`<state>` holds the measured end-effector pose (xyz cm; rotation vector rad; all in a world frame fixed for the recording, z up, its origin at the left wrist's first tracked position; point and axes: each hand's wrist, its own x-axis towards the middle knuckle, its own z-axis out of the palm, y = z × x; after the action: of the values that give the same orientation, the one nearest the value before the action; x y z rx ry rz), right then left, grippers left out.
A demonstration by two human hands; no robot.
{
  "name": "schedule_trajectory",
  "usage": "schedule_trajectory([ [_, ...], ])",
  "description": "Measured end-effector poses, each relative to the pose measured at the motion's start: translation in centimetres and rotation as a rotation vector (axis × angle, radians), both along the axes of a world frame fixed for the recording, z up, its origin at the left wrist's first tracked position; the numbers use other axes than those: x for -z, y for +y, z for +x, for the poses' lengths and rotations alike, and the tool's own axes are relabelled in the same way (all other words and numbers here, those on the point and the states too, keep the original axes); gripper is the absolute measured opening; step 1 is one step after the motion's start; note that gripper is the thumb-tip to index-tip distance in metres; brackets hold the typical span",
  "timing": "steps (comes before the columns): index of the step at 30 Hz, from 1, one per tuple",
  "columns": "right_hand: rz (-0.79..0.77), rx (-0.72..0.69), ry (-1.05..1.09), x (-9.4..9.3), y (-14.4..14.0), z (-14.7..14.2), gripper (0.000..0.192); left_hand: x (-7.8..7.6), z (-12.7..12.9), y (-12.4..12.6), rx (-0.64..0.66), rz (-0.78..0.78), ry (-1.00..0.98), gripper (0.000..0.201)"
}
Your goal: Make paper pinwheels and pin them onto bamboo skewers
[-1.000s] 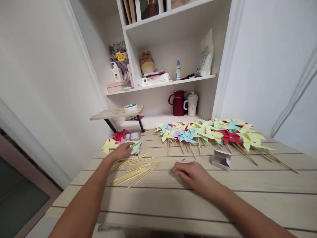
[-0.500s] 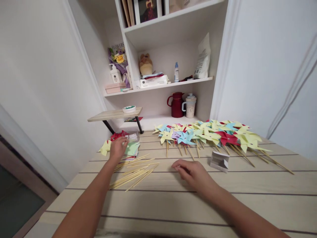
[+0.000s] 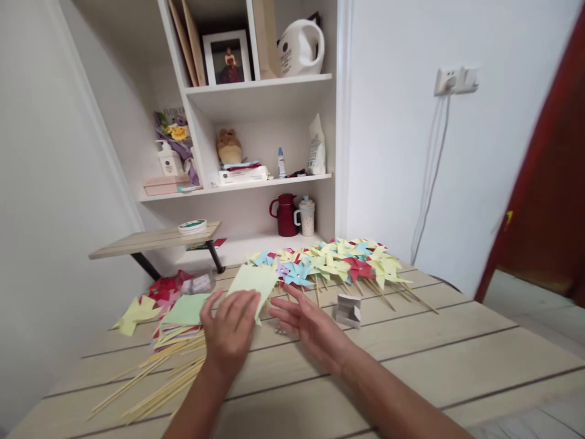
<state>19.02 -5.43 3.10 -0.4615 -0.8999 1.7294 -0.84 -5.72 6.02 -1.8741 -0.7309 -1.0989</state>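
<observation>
My left hand holds a pale green-yellow paper square above the wooden table, its fingers under the sheet. My right hand hovers open just right of the sheet, fingers spread, nearly touching its edge. Left of my hands lies a stack of coloured paper squares with a green sheet on top. Thin wooden sticks lie scattered at the near left. A row of finished paper pinwheels on sticks lies behind my hands.
A small white box stands right of my right hand. Red and yellow cut papers lie at the far left. A low wooden riser and white shelves with a red jug stand behind the table.
My left hand lifted one pale sheet off the paper stack and carried it toward the middle. My right hand rose from the table toward it. The view swung right.
</observation>
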Motion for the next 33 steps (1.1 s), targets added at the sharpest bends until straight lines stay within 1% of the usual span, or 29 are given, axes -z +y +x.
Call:
schedule_trajectory([
  [2,-0.040,0.014,0.048,-0.1,0.2,0.0,0.066,1.5,1.3,0.4,0.048,-0.021,0.107,0.035],
  [4,-0.075,0.067,0.048,-0.3,0.3,0.1,0.065,2.2,2.2,0.7,0.077,-0.031,0.191,0.034],
  [8,-0.093,0.259,-0.018,-0.6,0.8,0.4,0.067,2.3,3.5,0.7,0.097,-0.023,0.298,0.034],
  [10,-0.046,0.356,-0.077,-0.6,1.0,0.7,0.066,2.4,4.0,0.6,0.106,-0.035,0.330,0.035],
  [12,0.019,0.451,-0.151,-0.6,1.1,1.1,0.065,2.8,4.3,0.7,0.113,-0.065,0.308,0.038],
  [14,0.070,0.513,-0.214,-0.7,1.2,1.4,0.065,3.4,4.4,0.9,0.120,-0.118,0.207,0.044],
  [17,0.106,0.512,-0.247,-1.0,1.0,1.6,0.068,4.6,4.3,1.3,0.150,-0.246,-0.020,0.056],
  [19,0.117,0.492,-0.251,-1.2,1.0,1.6,0.069,5.3,4.2,1.6,0.162,-0.347,-0.199,0.057],
  [22,0.130,0.489,-0.272,-1.1,1.2,1.7,0.065,6.0,4.1,1.8,0.191,-0.469,-0.472,0.051],
  [24,0.145,0.494,-0.277,-1.1,1.4,1.8,0.064,6.1,4.1,1.9,0.252,-0.560,-0.631,0.048],
  [27,0.149,0.466,-0.294,-1.6,1.8,1.8,0.064,5.9,4.3,1.9,0.388,-0.774,-0.811,0.045],
  [29,0.159,0.411,-0.402,-2.5,2.0,1.5,0.060,5.8,4.3,1.9,0.477,-0.919,-0.920,0.046],
  [30,0.197,0.385,-0.499,-3.0,2.1,1.3,0.056,5.8,4.3,2.1,0.514,-0.972,-0.991,0.047],
  [31,0.259,0.371,-0.610,-3.5,2.3,1.1,0.052,5.8,4.2,2.3,0.555,-1.014,-1.076,0.049],
  [33,0.411,0.402,-0.803,-4.5,2.8,0.6,0.046,5.8,3.7,2.9,0.651,-1.061,-1.273,0.055],
])
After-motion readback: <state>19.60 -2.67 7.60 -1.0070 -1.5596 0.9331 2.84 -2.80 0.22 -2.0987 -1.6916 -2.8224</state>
